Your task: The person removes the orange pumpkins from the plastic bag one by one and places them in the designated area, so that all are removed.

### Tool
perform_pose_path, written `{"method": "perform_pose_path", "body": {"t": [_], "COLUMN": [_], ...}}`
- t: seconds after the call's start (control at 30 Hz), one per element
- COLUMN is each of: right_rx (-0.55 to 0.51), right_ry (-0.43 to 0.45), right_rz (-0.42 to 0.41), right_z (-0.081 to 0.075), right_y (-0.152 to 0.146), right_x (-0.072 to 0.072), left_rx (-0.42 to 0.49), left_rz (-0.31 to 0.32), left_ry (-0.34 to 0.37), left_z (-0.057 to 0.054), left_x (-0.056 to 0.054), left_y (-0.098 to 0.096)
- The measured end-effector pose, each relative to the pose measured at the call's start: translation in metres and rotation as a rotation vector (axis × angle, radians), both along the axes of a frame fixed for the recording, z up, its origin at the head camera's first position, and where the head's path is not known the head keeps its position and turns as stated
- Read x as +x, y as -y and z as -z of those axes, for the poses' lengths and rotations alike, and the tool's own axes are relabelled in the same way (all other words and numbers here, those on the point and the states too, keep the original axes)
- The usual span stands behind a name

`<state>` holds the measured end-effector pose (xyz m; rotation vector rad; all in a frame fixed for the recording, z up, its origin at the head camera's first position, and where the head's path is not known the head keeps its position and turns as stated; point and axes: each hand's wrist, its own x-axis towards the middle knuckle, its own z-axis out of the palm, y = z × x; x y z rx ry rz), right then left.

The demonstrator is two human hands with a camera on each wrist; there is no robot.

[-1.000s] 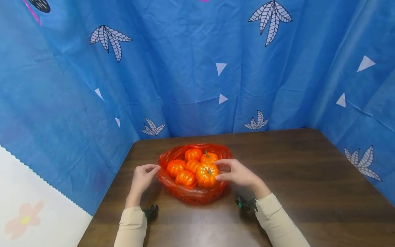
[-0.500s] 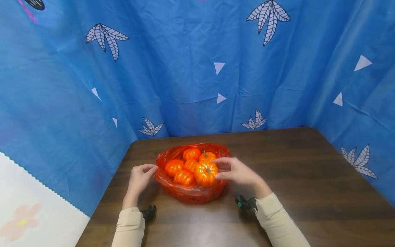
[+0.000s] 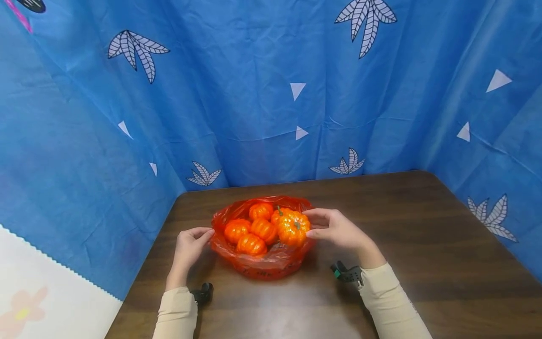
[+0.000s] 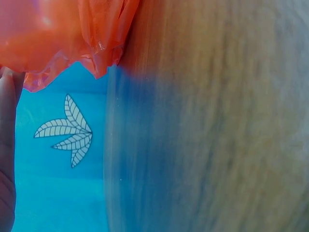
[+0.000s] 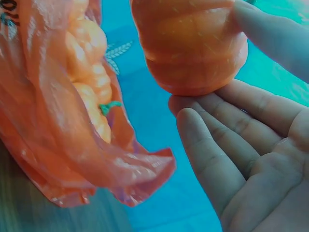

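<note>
A red plastic bag (image 3: 267, 268) stands with its mouth spread wide, holding several small orange pumpkins (image 3: 251, 245). At its left rim, my left hand (image 3: 189, 247) pinches the plastic between thumb and fingertips; the left wrist view shows the crinkled bag (image 4: 48, 38) above the fingers. My right hand (image 3: 344, 232) grips one larger, paler orange pumpkin (image 3: 291, 228) with a green stem, over the bag's right side. In the right wrist view this pumpkin (image 5: 190, 53) sits between thumb and fingertips, raised apart from the bag (image 5: 58, 116).
A dark brown wooden table (image 3: 406, 245) bears the bag. Blue curtain (image 3: 262, 108) with leaf prints hangs behind and at both sides. White cloth (image 3: 51, 282) with a flower print is at lower left. Black wrist devices (image 3: 348, 273) are strapped near both sleeves.
My right hand has lifted the large pumpkin up and to the right, uncovering more of the pumpkins behind it. The left hand keeps its pinch on the rim. The head view has shifted slightly.
</note>
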<state>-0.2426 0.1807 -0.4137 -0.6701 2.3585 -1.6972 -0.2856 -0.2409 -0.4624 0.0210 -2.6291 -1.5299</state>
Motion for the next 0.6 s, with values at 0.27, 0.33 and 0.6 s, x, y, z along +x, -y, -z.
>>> {"method": "perform_pose_path", "body": {"t": [0.27,0.33,0.6], "right_rx": [-0.033,-0.032,-0.016], "right_ry": [-0.002,-0.006,0.010], "right_rz": [0.050,0.059,0.086], "right_z": [-0.001,-0.001,0.000], "right_y": [-0.016,-0.019,-0.027], "right_x": [0.001,0.001,0.000], "left_rx": [-0.006,-0.005,-0.003], "left_rz": [-0.021,-0.020,-0.020], "left_ry": [-0.011,-0.012,-0.019], "left_z": [0.000,0.000,0.000], "left_x": [0.000,0.000,0.001], "left_y": [0.001,0.001,0.001]}}
